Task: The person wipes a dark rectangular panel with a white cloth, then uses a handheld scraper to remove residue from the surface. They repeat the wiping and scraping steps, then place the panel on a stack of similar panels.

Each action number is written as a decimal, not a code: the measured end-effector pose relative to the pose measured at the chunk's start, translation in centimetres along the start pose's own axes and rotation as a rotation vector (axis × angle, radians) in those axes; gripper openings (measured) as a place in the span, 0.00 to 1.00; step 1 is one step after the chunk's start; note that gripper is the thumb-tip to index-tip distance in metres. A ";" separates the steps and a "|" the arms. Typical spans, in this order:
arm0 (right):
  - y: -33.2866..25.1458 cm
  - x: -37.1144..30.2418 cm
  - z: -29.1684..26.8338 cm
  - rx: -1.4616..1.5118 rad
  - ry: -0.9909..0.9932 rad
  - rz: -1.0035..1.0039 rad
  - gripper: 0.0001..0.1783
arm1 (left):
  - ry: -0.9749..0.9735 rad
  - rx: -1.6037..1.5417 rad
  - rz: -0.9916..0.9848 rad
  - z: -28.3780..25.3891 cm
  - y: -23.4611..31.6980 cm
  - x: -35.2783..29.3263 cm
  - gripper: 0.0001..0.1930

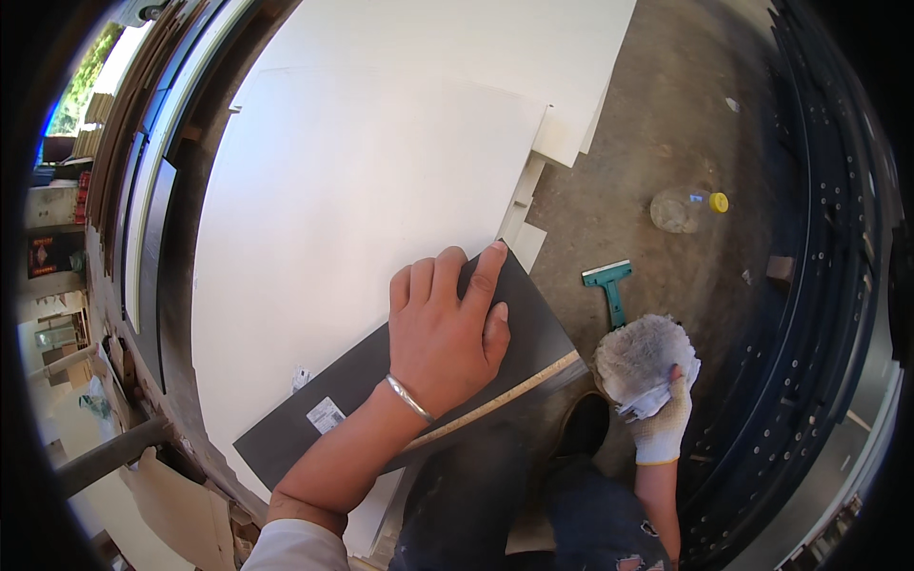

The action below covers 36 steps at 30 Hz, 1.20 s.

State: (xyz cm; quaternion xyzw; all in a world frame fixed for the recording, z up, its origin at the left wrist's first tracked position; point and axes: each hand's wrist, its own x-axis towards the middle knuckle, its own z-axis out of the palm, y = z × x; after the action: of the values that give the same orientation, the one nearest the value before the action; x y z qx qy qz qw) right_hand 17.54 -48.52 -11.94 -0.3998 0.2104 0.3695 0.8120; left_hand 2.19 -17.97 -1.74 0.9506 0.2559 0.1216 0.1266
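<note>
My bare left hand (438, 319), a silver bangle at its wrist, grips a dark grey board (367, 371) from above. The index finger stretches toward the far corner, the thumb lies on the top face, and the other fingertips bend out of sight at the far edge. Raw chipboard shows along the board's near edge, and a white label (326, 415) is stuck near its left end. In a white knitted glove, my right hand (666, 419) is closed on a crumpled grey-white rag (647, 362), right of the board. A teal scraper (609, 285) lies just beyond the rag.
Large white panels (381, 162) are stacked beneath and beyond the board. A clear bottle (676, 211) with a yellow cap lies on the concrete floor (647, 143). Dark perforated metal beams (809, 314) line the right side. Long boards (152, 228) stand at the left.
</note>
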 end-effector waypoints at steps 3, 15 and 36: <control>0.4 0.6 0.2 -0.004 0.007 0.019 0.41 | -0.049 0.000 -0.042 -0.3 0.2 0.1 0.34; 1.5 0.7 2.5 -0.103 0.049 -0.044 0.42 | -0.007 -0.151 -0.034 -0.5 -1.5 0.0 0.32; -1.4 -6.8 11.2 -0.427 -0.367 -0.012 0.47 | -0.011 -0.315 -0.048 -1.0 -3.2 0.9 0.23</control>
State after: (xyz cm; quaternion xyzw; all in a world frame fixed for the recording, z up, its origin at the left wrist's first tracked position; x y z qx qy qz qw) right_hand 14.73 -42.97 -0.26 -0.4896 -0.0250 0.4669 0.7359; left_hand 1.16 -14.61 -1.61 0.9133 0.2556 0.1519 0.2784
